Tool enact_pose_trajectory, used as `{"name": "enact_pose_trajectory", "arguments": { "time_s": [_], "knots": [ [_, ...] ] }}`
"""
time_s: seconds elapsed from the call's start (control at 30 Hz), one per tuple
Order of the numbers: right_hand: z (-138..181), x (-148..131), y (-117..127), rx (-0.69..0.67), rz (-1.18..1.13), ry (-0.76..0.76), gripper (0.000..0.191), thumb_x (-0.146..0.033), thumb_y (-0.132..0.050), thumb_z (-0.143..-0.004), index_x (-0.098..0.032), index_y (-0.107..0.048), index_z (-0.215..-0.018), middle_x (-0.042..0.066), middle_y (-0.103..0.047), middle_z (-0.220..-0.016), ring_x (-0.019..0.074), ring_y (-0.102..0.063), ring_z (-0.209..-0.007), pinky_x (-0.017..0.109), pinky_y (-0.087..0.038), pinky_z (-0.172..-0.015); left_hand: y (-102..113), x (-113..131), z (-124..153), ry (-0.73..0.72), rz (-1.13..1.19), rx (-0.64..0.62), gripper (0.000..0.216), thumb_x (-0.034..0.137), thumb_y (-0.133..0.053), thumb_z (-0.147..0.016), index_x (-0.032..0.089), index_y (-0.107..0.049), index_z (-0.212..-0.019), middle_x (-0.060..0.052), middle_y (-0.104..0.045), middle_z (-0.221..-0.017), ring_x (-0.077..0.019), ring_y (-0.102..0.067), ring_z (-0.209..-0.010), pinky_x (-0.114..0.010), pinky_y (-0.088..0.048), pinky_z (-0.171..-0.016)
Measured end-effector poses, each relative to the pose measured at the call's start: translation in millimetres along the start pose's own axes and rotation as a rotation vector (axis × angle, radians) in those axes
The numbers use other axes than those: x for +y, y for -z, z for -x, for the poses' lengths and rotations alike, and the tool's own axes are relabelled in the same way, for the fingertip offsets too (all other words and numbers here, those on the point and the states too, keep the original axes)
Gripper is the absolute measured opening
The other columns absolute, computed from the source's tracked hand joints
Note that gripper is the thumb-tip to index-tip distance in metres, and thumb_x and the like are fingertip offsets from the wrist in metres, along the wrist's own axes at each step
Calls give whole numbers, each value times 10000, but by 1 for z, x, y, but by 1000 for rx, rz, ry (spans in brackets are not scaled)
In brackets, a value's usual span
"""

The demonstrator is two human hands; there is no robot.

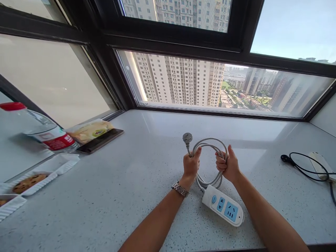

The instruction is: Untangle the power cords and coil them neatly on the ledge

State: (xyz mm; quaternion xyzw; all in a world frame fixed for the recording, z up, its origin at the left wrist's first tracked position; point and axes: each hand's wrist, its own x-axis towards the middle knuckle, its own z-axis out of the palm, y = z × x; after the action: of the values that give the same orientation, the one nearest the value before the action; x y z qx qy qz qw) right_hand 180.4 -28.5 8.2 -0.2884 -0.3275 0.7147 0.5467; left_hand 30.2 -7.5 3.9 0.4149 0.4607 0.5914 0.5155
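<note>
A grey power cord (210,140) is wound in a loop of several turns between my hands. My left hand (191,163), with a metal watch on its wrist, is closed around the left side of the coil. The round grey plug (187,138) sticks up just above that hand. On the right side, my right hand (228,163) grips the coil with its thumb pointing up. Below the loop, the white power strip (222,205) with blue socket panels is joined to the cord; it lies tilted above or on the speckled counter, I cannot tell which.
At the left are a red-capped bottle (52,131), a yellow package (90,131), a dark phone (101,140) and white trays with cookies (33,182). A black cable (306,168) with a white device (320,162) lies at the right. Windows bound the speckled counter (110,196).
</note>
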Motion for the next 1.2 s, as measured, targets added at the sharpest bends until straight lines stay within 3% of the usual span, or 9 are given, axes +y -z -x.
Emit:
{"name": "enact_pose_trajectory", "arguments": {
  "time_s": [0.13, 0.3, 0.43, 0.73, 0.87, 1.03, 1.2],
  "knots": [
    [1, 0, 0, -50, -36, -89, 628, -771, -416, -760, -165, -547, -657, -129, -148, -392, 43, -48, -336, 181, -107, -324, 2, 2, 1, 13, 42, -96, 577, 570, -723, -610, 200, -298, -488, 99, -228, -377, -19, -186, -311, -180, -163, -305],
    [0, 9, -3, -222, -58, -260, 621, -767, -352, -793, -212, -346, -515, -126, -128, -341, 43, -33, -295, 175, -125, -299, 3, 3, 5, 33, 106, -120, 604, 610, -708, -606, 192, -293, -475, 93, -244, -387, -20, -220, -324, -173, -197, -322],
    [-2, 19, -10, -184, -124, -238, 620, -733, -411, -787, -211, -267, -485, -120, -147, -325, 40, -44, -282, 168, -116, -283, 0, 2, 7, 46, 72, -115, 604, 640, -672, -631, 191, -300, -477, 91, -252, -380, -18, -218, -309, -174, -194, -318],
    [-11, 39, -29, 135, 77, -29, 608, -730, -419, -755, -215, -304, -453, -102, -209, -327, 41, -100, -280, 179, -108, -277, -2, -4, 4, 192, 176, -123, 584, 650, -642, -655, 198, -301, -510, 101, -248, -354, -28, -225, -298, -170, -214, -316],
    [-18, 50, -34, 240, 309, 173, 651, -806, -379, -705, -227, -329, -412, -80, -212, -314, 47, -137, -280, 206, -121, -289, 0, -7, 1, 231, 241, -125, 597, 679, -636, -634, 205, -291, -519, 102, -256, -340, -36, -250, -289, -172, -229, -311],
    [-22, 58, -37, 227, 591, 418, 713, -844, -295, -720, -218, -337, -380, -29, -280, -352, 76, -247, -349, 231, -196, -356, 3, -9, 0, 304, 311, -126, 590, 675, -652, -608, 209, -298, -532, 104, -267, -323, -41, -248, -275, -171, -218, -298],
    [-20, 62, -39, 121, 707, 502, 693, -812, -271, -768, -215, -345, -423, -17, -326, -400, 98, -316, -384, 239, -275, -406, 4, -11, 0, 339, 320, -93, 606, 685, -640, -604, 212, -272, -518, 99, -266, -329, -42, -256, -273, -175, -202, -287]
  ]
}}
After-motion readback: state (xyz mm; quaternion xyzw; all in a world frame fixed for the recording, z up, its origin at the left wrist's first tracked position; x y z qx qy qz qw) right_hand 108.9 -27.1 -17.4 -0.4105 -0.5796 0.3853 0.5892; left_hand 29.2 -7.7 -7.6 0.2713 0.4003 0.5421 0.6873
